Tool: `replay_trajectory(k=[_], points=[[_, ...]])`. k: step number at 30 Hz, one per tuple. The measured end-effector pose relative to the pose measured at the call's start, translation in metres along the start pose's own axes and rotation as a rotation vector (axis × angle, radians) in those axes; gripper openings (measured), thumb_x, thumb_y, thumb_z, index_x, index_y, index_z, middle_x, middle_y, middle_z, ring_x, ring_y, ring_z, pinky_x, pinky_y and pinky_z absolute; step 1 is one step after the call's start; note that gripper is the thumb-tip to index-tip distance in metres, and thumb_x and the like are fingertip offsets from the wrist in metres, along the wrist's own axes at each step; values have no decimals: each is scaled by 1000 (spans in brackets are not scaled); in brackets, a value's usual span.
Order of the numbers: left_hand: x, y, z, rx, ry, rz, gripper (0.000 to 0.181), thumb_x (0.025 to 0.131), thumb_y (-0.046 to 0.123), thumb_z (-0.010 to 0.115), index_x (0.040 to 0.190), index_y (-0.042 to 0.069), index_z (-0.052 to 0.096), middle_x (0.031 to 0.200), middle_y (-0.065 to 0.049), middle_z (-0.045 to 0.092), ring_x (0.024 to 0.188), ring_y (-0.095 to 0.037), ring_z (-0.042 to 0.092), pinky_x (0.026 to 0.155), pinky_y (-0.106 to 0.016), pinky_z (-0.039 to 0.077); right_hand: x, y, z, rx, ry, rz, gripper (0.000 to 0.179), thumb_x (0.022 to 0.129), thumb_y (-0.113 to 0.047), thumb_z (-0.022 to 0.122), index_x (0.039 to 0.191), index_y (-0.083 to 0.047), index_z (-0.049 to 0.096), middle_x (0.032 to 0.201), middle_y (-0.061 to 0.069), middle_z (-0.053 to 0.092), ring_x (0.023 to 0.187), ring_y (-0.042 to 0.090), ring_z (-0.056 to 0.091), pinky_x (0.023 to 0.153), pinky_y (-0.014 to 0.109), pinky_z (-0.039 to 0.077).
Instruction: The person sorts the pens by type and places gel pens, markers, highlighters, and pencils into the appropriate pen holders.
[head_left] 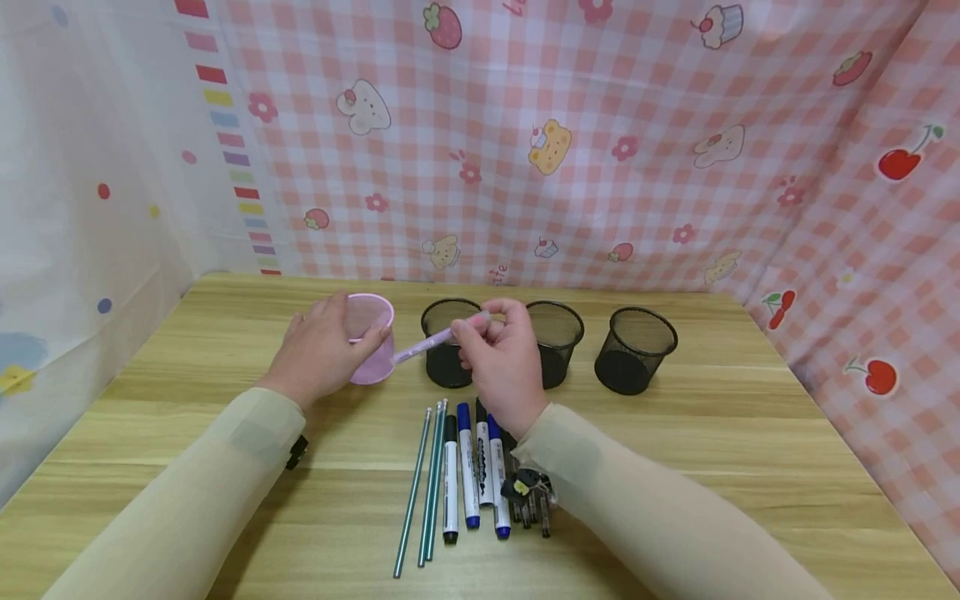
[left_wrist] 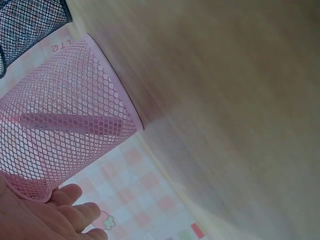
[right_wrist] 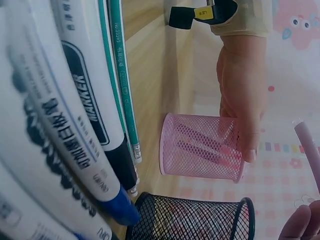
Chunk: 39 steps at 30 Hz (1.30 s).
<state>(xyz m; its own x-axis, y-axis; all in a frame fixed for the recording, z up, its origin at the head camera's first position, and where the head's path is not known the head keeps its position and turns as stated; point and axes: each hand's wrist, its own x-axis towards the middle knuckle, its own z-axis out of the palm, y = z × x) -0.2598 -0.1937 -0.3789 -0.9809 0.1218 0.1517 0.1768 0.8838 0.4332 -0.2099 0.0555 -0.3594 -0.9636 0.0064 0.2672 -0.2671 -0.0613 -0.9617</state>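
Note:
My left hand (head_left: pixel 318 350) grips the pink mesh pen cup (head_left: pixel 375 367) by its rim, with the thumb across the front. The cup stands upright on the table, and through its mesh pink pens (right_wrist: pixel 200 145) show inside. My right hand (head_left: pixel 506 362) pinches a light purple-pink pen (head_left: pixel 427 344) near one end, between thumb and fingers. That pen slants down to the left, its lower end overlapping the cup's right side in the head view. In the left wrist view the left fingers (left_wrist: pixel 80 212) lie beside the cup's rim.
Three black mesh cups (head_left: pixel 628 371) stand in a row to the right, the middle one partly behind my right hand. In front lie green pencils (head_left: pixel 416 492), several black and blue markers (head_left: pixel 467 467) and dark pens (head_left: pixel 545 521), partly under my right wrist. A checked curtain (head_left: pixel 480 167) hangs behind.

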Motion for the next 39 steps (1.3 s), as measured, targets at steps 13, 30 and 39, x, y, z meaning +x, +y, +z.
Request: replay_trajectory(k=[13, 30, 39], points=[[-1, 1, -2, 10, -22, 15, 94, 103, 67, 47, 159, -6, 29, 158, -31, 43, 150, -48, 37, 125, -72, 17, 13, 6, 23, 13, 53, 16, 34, 103, -8, 67, 127, -6, 43, 92, 13, 70, 68, 14, 55, 66, 25, 55], [3, -3, 0, -2, -33, 8, 106, 98, 77, 47, 162, -5, 26, 163, -29, 37, 153, -48, 31, 126, -73, 13, 20, 6, 40, 8, 136, 83, 31, 105, -14, 64, 128, -6, 46, 104, 22, 75, 65, 15, 59, 62, 24, 55], [2, -2, 0, -2, -24, 5, 106, 98, 79, 44, 161, -5, 28, 162, -30, 39, 152, -49, 33, 125, -74, 15, 22, 6, 46, -21, 184, 86, 27, 107, -13, 61, 129, -7, 47, 109, 21, 76, 72, 28, 65, 57, 22, 54]])
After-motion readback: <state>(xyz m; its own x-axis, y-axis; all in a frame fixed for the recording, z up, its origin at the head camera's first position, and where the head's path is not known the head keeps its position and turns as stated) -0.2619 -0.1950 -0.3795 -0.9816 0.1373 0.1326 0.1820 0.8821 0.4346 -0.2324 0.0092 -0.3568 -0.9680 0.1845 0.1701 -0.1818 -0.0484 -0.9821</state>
